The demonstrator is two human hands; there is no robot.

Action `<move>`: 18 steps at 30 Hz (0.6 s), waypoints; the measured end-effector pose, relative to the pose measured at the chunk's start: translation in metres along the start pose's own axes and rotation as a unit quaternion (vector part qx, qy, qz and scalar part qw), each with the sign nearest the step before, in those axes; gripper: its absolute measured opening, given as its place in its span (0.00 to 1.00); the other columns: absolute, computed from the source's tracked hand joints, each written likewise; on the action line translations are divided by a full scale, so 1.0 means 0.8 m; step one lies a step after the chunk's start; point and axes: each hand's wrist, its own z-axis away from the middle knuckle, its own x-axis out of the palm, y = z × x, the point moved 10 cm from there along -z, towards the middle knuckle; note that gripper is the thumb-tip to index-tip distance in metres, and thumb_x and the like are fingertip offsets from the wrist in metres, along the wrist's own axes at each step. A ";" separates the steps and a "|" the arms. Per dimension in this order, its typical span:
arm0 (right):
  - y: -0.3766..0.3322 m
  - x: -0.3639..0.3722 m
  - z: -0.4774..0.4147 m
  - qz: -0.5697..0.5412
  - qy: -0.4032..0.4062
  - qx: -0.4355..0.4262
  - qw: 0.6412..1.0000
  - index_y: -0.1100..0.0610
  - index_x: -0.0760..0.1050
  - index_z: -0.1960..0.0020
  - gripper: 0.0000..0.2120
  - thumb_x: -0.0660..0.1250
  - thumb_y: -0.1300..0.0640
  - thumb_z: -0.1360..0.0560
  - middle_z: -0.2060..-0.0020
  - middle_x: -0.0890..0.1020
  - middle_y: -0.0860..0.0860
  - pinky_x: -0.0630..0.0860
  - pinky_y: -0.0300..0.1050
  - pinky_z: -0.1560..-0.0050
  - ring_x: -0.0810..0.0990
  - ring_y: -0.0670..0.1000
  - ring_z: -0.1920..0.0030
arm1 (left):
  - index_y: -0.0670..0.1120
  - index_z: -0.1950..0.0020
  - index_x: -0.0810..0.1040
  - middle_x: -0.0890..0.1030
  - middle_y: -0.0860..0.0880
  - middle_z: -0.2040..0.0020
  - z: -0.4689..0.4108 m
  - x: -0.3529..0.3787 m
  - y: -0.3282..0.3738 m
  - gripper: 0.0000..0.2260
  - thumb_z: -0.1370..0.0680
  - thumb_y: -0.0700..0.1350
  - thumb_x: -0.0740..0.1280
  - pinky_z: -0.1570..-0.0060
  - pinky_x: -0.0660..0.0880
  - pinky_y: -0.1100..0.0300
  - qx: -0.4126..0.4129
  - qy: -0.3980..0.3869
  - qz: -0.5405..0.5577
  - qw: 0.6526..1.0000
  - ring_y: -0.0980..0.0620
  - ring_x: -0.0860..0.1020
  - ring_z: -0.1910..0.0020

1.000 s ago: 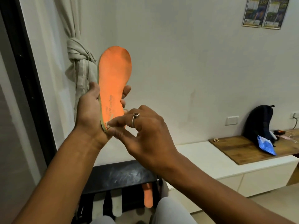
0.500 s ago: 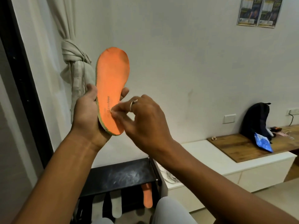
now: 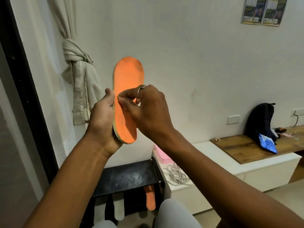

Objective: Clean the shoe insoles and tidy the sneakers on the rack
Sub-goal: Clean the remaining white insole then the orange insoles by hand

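Left hand (image 3: 102, 119) around foam insole (image 3: 127, 89)

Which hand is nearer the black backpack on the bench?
The right hand. It pinches at the orange insole on the backpack's side; the left hand holds the insole's far edge.

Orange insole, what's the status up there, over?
Left hand holding orange insole upright by its heel end. Right hand pinching at its face, mid-length. Nothing in the way.
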 end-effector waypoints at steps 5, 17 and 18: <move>-0.034 0.005 0.039 -0.060 -0.047 -0.053 0.996 0.52 0.86 0.47 0.07 0.75 0.54 0.25 0.55 0.86 0.50 0.77 0.48 0.51 0.80 0.48 0.53 | 0.40 0.32 0.77 0.80 0.41 0.33 -0.007 -0.018 0.013 0.33 0.16 0.64 0.48 0.28 0.69 0.45 -0.001 0.016 -0.002 1.000 0.44 0.80 0.37; -0.023 -0.001 0.033 0.040 -0.013 -0.084 0.996 0.54 0.86 0.49 0.07 0.74 0.55 0.25 0.58 0.85 0.52 0.76 0.55 0.58 0.78 0.54 0.57 | 0.40 0.33 0.76 0.82 0.39 0.38 -0.005 -0.009 0.011 0.31 0.15 0.62 0.46 0.43 0.81 0.51 0.010 -0.005 -0.007 1.000 0.44 0.82 0.40; -0.029 -0.001 0.039 0.035 -0.019 -0.090 0.995 0.54 0.86 0.48 0.07 0.74 0.55 0.25 0.57 0.85 0.51 0.76 0.55 0.58 0.78 0.53 0.57 | 0.39 0.32 0.76 0.81 0.39 0.36 -0.005 -0.011 0.014 0.32 0.15 0.62 0.46 0.40 0.80 0.50 0.011 -0.004 -0.011 1.000 0.43 0.81 0.38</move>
